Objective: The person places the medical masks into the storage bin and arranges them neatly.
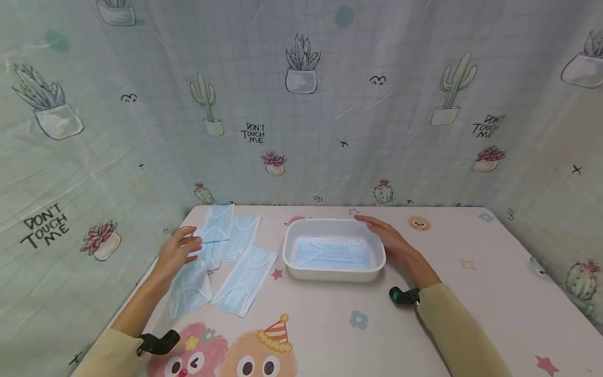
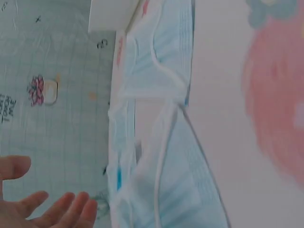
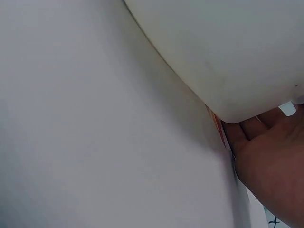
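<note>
My left hand [image 1: 177,253] hovers beside several light blue face masks [image 1: 247,280] with white ear loops, spread at the table's left and partly overlapping. In the left wrist view its fingers [image 2: 56,209] are spread and loosely bent, holding nothing, with a mask [image 2: 183,175] close by. A white plastic box [image 1: 308,274] stands right of the masks, with a blue mask [image 1: 332,255] lying flat inside. My right hand [image 1: 393,242] rests along the box's right side, fingers extended at the far right corner. In the right wrist view, the box wall [image 3: 228,61] hides part of those fingers.
The table [image 1: 320,324] has a pale printed cover with cartoon figures, stars and flowers. Behind it and at both sides hangs a cloth curtain [image 1: 330,115] with cactus prints. Each wrist wears a dark strapped device [image 1: 160,343].
</note>
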Available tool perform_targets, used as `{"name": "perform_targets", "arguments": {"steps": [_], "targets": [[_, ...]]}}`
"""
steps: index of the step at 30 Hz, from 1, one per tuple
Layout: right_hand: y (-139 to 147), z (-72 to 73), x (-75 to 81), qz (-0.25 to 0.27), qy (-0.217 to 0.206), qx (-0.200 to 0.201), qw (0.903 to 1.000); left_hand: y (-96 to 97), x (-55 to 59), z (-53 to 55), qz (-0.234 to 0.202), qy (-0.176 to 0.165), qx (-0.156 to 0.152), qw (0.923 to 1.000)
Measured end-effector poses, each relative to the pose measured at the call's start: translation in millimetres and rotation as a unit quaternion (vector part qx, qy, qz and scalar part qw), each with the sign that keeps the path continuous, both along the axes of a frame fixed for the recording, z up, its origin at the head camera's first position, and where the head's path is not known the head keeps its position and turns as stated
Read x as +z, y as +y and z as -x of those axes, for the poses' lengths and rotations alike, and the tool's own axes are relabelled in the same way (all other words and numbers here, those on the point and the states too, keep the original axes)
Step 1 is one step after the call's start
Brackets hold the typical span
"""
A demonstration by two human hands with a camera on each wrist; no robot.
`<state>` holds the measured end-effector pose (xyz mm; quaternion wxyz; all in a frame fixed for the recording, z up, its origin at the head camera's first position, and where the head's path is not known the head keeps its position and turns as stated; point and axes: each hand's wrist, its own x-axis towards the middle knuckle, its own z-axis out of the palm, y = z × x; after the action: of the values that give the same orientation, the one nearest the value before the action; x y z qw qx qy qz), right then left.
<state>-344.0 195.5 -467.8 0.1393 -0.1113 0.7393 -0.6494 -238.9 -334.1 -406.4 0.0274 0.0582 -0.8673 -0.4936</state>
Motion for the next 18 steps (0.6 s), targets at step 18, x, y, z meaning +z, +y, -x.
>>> {"name": "perform_targets", "arguments": {"steps": [18], "targets": [[1, -1.5, 0.1, 0.015, -0.009, -0.005, 0.9998, -94.9, -11.8, -34.9, 0.137, -0.190, 0.040, 0.9713]]}}
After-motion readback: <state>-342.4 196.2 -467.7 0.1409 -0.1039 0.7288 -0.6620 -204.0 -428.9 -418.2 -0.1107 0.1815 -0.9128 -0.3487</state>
